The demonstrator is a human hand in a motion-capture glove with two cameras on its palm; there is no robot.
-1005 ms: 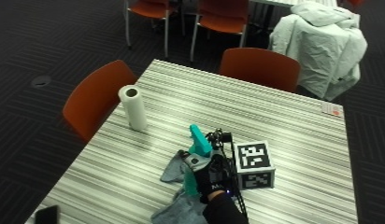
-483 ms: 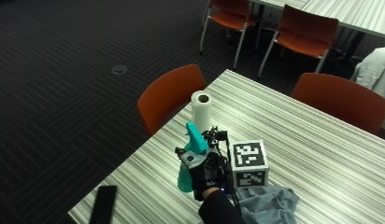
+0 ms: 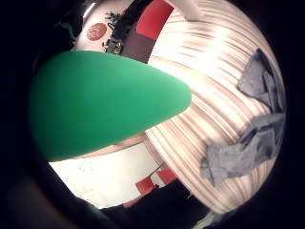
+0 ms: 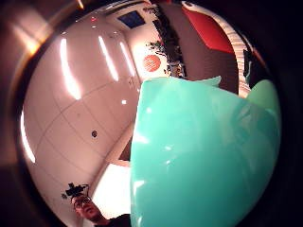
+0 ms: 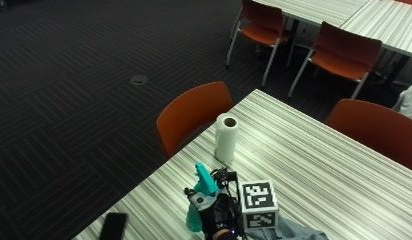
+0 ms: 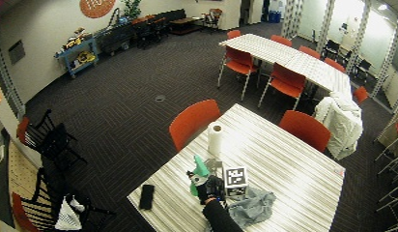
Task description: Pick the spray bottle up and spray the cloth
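Hand (image 5: 216, 220) grips spray bottle (image 5: 201, 200), raised upright.

Paper roll (image 5: 226, 138) (upright) stands beyond open tabletop (image 5: 339, 165).

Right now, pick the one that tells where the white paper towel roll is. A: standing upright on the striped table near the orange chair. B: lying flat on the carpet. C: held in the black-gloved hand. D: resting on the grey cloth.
A: the white paper towel roll stands upright on the striped table by the orange chair, apart from the gloved right hand gripping the teal spray bottle.
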